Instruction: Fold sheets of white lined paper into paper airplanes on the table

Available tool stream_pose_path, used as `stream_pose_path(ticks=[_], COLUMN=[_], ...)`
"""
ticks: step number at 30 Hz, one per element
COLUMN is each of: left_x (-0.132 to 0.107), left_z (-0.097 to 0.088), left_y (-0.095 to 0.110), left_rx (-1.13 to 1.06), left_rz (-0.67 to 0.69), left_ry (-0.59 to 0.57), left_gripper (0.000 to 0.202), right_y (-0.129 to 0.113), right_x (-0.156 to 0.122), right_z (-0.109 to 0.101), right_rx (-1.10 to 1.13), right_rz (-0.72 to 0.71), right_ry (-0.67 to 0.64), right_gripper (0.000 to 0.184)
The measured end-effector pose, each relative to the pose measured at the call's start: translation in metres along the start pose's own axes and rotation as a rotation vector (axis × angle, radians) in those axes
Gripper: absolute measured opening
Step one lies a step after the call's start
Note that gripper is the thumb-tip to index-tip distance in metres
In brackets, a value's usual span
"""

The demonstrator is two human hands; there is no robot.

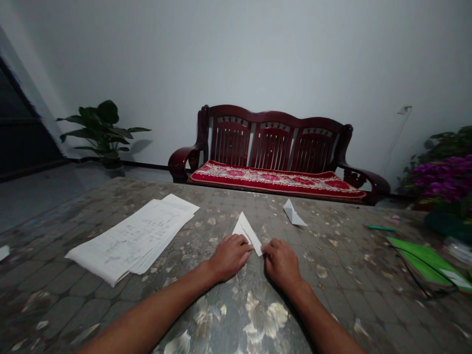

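Observation:
A sheet of white paper, folded to a point at its far end, lies on the patterned table between my hands. My left hand is closed on its left lower part, with fingers curled over the paper. At the lower right corner, my right hand pinches the edge between thumb and fingers. A crease or flap edge runs down the middle of the sheet. Just beyond my right hand stands a small folded paper boat, apart from both hands.
A stack of written sheets lies on the table at left. To the right are a green pen, a green notebook with dark-framed glasses, and purple flowers. A wooden bench stands behind the table.

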State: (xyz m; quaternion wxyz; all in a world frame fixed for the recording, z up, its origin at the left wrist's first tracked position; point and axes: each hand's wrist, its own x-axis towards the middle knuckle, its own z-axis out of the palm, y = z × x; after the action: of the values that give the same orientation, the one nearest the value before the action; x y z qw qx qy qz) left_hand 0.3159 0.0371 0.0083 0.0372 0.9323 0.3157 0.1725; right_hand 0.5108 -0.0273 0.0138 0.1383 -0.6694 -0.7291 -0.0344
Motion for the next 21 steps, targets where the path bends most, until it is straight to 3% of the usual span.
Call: stream_pose_path(ticks=[4, 8, 10, 14, 19, 21], left_x=[0.006, 0.019, 0.022, 0.02, 0.032, 0.044], left_z=[-0.01, -0.002, 0.006, 0.012, -0.001, -0.004], left_y=[-0.017, -0.021, -0.025, -0.043, -0.063, -0.062], left_rx=[-0.115, -0.147, -0.109, -0.067, -0.089, -0.097], left_rz=[-0.063, 0.142, 0.16, 0.043, -0.152, -0.126], left_ry=[0.013, -0.117, -0.194, -0.204, -0.167, -0.131], left_gripper=[0.04, 0.039, 0.047, 0.055, 0.038, 0.033], right_y=[-0.004, -0.006, -0.005, -0.005, -0.007, -0.007], right_x=[0.002, 0.003, 0.003, 0.003, 0.006, 0.007], right_z=[-0.001, -0.003, -0.005, -0.009, -0.01, -0.01], right_rx=[-0.053, -0.122, -0.149, -0.176, -0.161, -0.149], right_rz=[-0.031, -0.07, -0.087, -0.11, -0.106, -0.106], right_ry=[-0.043, -0.077, -0.093, -0.13, -0.147, -0.155], right_gripper=[0.02, 0.018, 0.018, 0.018, 0.02, 0.021])
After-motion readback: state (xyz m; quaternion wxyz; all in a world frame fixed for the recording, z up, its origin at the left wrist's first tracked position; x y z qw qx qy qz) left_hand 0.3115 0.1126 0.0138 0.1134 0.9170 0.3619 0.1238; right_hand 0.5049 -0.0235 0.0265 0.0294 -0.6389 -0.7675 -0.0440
